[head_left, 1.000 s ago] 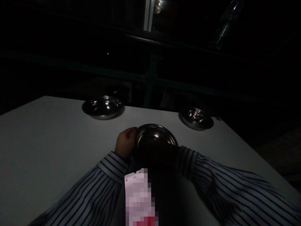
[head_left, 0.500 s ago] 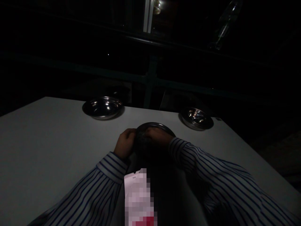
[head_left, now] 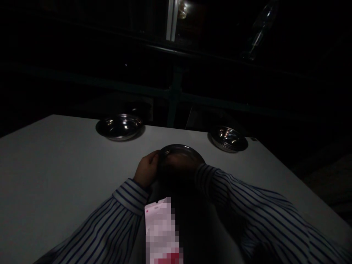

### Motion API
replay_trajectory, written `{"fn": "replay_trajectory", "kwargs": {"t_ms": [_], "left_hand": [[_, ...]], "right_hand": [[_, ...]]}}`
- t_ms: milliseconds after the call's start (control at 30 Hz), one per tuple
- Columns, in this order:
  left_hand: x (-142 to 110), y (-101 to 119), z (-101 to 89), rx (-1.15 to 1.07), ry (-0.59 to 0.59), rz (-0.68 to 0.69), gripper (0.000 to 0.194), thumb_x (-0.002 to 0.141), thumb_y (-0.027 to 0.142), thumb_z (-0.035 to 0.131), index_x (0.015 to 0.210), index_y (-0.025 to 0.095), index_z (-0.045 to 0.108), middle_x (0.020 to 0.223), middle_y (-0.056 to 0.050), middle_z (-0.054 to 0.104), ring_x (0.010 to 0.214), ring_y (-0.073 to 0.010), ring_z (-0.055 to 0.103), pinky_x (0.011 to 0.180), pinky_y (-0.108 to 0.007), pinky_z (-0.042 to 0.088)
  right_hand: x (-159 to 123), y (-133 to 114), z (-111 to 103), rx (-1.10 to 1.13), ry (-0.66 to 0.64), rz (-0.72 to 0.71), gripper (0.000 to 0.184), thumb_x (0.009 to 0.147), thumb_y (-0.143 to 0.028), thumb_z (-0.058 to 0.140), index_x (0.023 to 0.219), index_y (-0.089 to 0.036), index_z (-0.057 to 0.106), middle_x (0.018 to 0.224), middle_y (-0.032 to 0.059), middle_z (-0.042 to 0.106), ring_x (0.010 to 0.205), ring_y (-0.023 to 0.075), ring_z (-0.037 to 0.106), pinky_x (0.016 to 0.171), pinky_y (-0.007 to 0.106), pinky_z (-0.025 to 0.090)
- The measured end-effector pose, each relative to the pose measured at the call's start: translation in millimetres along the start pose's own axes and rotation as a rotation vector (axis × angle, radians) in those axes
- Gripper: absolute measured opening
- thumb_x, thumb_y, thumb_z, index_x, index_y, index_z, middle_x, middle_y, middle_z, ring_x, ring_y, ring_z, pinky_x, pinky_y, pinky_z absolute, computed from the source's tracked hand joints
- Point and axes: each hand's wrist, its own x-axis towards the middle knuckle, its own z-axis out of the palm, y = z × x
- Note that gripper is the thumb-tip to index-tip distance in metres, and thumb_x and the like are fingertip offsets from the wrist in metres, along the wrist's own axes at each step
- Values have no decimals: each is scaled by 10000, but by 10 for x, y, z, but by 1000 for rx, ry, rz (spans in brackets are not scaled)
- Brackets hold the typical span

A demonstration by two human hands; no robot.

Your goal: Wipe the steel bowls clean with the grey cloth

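A dark metal bowl (head_left: 180, 146) sits on the white table in front of me, its inside mostly in shadow. My left hand (head_left: 146, 169) is closed on the bowl's left rim, thumb on top. Down inside the bowl, my right hand (head_left: 183, 161) reaches in from the right. Its fingers are smeared and dark, so whether they hold anything does not show. The bowl's contents cannot be made out.
Two shiny metal bowls stand along the far side of the white table (head_left: 68, 165): a wide one (head_left: 120, 138) at left and a smaller one (head_left: 228, 146) at right. A lit phone-like screen (head_left: 161, 227) is close below me. Beyond, a clear bottle (head_left: 260, 33) shows in the dark.
My right hand has shifted slightly down inside the bowl and looks more blurred. My left hand keeps its hold on the rim.
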Motion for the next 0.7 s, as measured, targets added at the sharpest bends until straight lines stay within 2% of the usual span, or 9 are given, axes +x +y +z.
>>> {"fn": "replay_trajectory", "kwargs": {"t_ms": [67,133,233,333,400,533,633,700], "left_hand": [[-14,3,4,-30,-6,-7,391,755,343,447,1020,129,639,954,-83,691,956,-229,598,851,-346,447],[-22,1,17,-37,3,-5,383,759,336,441,1018,134,638,950,-84,693,936,-228,605,836,-344,456],[-23,-7,45,-8,17,6,376,772,321,421,1021,136,633,953,-89,691,887,-223,619,816,-345,465],[-18,-22,63,68,34,16,391,791,319,389,1041,123,617,995,-107,676,903,-224,612,820,-343,458],[-16,-31,64,120,63,17,389,798,315,376,1040,130,618,1004,-110,672,910,-224,608,820,-339,453],[-10,-39,45,190,114,35,387,794,305,368,1021,141,636,976,-100,680,909,-227,606,817,-332,446],[2,-46,32,187,128,26,392,789,319,373,1008,142,646,981,-100,681,920,-235,606,823,-334,444],[11,-44,30,170,129,12,387,783,321,383,1001,144,649,984,-102,681,921,-237,607,826,-339,443]], "right_hand": [[27,51,-82,-86,-48,26,223,847,-284,494,836,-97,616,942,53,635,862,129,596,819,315,456],[21,107,-143,-168,-60,80,136,818,-187,521,875,-117,624,1016,119,619,961,194,572,852,376,431],[-14,155,-180,-248,-55,146,231,782,-141,502,970,-79,621,1114,202,561,1043,269,530,891,379,391],[-7,105,-181,-278,-80,151,272,779,-138,479,1001,-48,609,1103,226,556,1031,295,532,862,388,400],[23,26,-175,-269,-114,111,259,785,-130,459,970,-50,622,1072,215,574,1007,283,546,843,375,409],[30,-114,-128,-181,-239,-49,215,789,-147,474,910,-114,648,983,118,637,896,212,599,774,295,443],[-38,-134,-68,-101,-289,-138,254,778,-128,500,997,-155,625,1036,61,638,926,157,594,800,226,433],[-71,-132,-46,-63,-272,-136,283,790,-122,485,1043,-154,606,1080,63,623,969,151,579,834,221,418]]}}
